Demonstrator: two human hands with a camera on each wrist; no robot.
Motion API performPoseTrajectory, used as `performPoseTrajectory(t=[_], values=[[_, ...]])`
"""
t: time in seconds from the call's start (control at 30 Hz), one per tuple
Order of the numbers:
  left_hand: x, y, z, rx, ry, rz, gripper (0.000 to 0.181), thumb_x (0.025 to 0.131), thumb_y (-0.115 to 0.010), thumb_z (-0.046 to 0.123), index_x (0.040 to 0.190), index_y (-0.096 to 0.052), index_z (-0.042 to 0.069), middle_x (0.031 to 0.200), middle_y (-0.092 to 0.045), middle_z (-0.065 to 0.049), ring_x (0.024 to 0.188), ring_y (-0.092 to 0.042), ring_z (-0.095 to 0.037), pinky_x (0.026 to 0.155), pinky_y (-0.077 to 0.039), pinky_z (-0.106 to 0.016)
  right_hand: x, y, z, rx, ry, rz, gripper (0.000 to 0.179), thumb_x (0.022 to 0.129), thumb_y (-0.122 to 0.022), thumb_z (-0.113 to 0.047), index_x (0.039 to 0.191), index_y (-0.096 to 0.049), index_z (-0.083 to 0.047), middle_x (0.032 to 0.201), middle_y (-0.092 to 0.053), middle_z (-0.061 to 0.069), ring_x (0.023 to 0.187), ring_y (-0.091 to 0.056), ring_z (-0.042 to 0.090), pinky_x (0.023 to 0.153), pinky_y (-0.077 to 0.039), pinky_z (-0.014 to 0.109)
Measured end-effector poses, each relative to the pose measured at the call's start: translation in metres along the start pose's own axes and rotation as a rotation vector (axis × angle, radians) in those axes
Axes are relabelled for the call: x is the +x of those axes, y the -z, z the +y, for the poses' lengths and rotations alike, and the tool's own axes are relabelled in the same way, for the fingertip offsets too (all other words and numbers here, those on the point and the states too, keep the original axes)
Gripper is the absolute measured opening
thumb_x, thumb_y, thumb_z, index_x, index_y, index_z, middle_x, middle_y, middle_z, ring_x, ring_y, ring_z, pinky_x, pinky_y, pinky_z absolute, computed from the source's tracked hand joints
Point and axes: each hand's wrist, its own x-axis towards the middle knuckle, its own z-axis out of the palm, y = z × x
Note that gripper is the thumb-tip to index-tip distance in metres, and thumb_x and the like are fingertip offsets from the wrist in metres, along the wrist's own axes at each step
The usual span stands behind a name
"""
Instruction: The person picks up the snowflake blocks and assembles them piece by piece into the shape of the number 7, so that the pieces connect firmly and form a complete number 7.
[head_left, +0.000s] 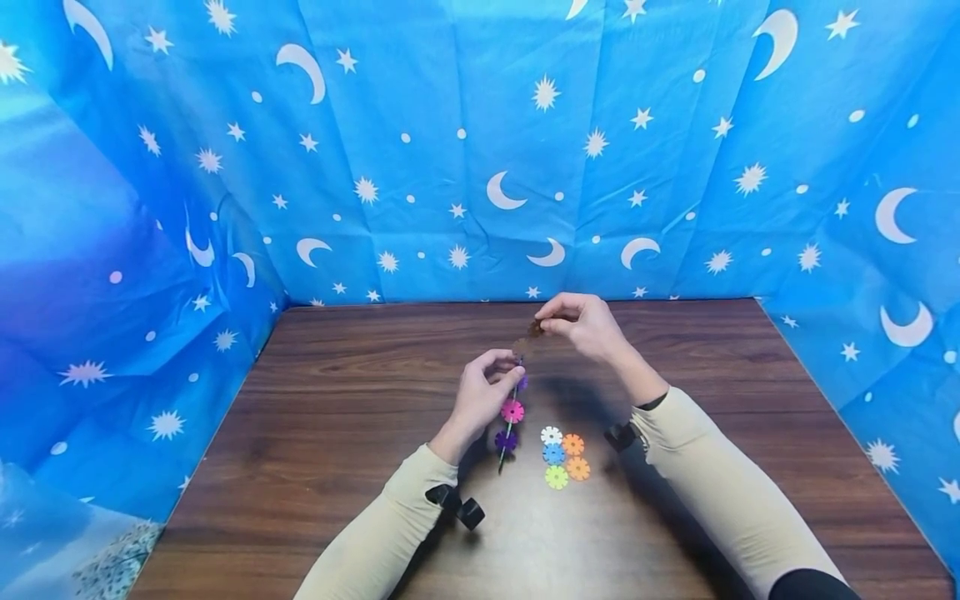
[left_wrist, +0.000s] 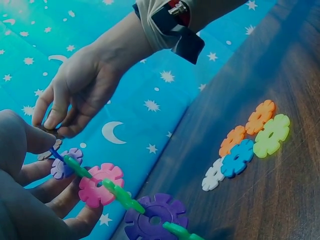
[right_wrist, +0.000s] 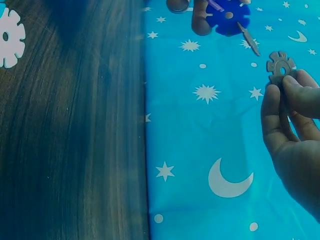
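A blue cloth (head_left: 457, 100) printed with white moons, stars and dots hangs along the left, the back and the right of a dark wood-grain table (head_left: 360, 392). From the lower left comes a beige sleeve with a black wrist device (head_left: 456, 506) strapped at its cuff. Past it, the left hand (head_left: 480, 396) pinches a chain (head_left: 512, 413) of slotted flower-shaped discs between thumb and fingers, near the chain's far end. The chain slants away from the person, its pieces slotted into one another: a dark purple disc (left_wrist: 170, 206) nearest, then a pink disc (left_wrist: 90, 189), then a lavender disc (left_wrist: 60, 169), with green discs (left_wrist: 122, 196) seen edge-on between them. At the far end, the right wrist view shows a deep blue disc (right_wrist: 227, 25) with a brown piece (right_wrist: 250, 40) jutting from it. Just beside that piece, but apart from it, is a brown disc (right_wrist: 282, 62) gripped between the thumb and fingers of the right hand (head_left: 588, 327). Nearer the person, five loose discs lie close together on the table: white (head_left: 551, 436), blue (head_left: 553, 454) and yellow-green (head_left: 557, 477) in one row, two orange ones (head_left: 575, 457) to their right. Another beige sleeve (head_left: 735, 475) runs to the lower right.
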Motion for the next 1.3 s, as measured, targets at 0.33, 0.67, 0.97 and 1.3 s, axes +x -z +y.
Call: performPoseTrajectory(t=[0.33,0.67,0.97,1.3], values=[[-0.001,0.004,-0.001,-0.022,0.000,-0.022,0.028,0.089,-0.070,0.012,0.115,-0.065,0.004,0.105,-0.069,-0.014,0.086,-0.065,-0.014,0.077,-0.054,-0.025,0.005,-0.007,0.002,0.106,-0.021,-0.028,0.008,0.086,-0.069,0.003,0.094,-0.071,0.002,0.093,-0.071,0.019,0.081,-0.068,0.008,0.075,-0.059,0.030],[-0.001,0.003,0.004,-0.057,-0.029,-0.032,0.027,0.089,-0.070,0.008,0.113,-0.064,-0.002,0.103,-0.068,-0.019,0.081,-0.064,-0.009,0.072,-0.053,-0.020,0.007,-0.009,0.003,0.167,0.006,-0.057,0.010,0.088,-0.067,0.003,0.097,-0.068,0.007,0.094,-0.069,0.026,0.080,-0.068,0.008,0.077,-0.059,0.033],[-0.002,0.005,0.000,-0.038,-0.026,-0.033,0.029,0.089,-0.071,0.009,0.115,-0.064,-0.002,0.105,-0.068,-0.021,0.083,-0.064,-0.010,0.075,-0.053,-0.021,0.005,-0.015,0.008,0.171,0.006,-0.066,0.008,0.090,-0.065,0.003,0.096,-0.067,0.006,0.091,-0.069,0.017,0.080,-0.067,0.009,0.073,-0.058,0.024],[-0.001,0.006,0.002,-0.041,-0.023,-0.033,0.027,0.089,-0.070,0.009,0.114,-0.065,0.000,0.105,-0.068,-0.019,0.086,-0.064,-0.012,0.077,-0.054,-0.022,0.007,-0.015,0.008,0.180,0.024,-0.078,0.007,0.090,-0.063,0.004,0.096,-0.066,0.007,0.094,-0.066,0.022,0.081,-0.066,0.010,0.077,-0.059,0.031]])
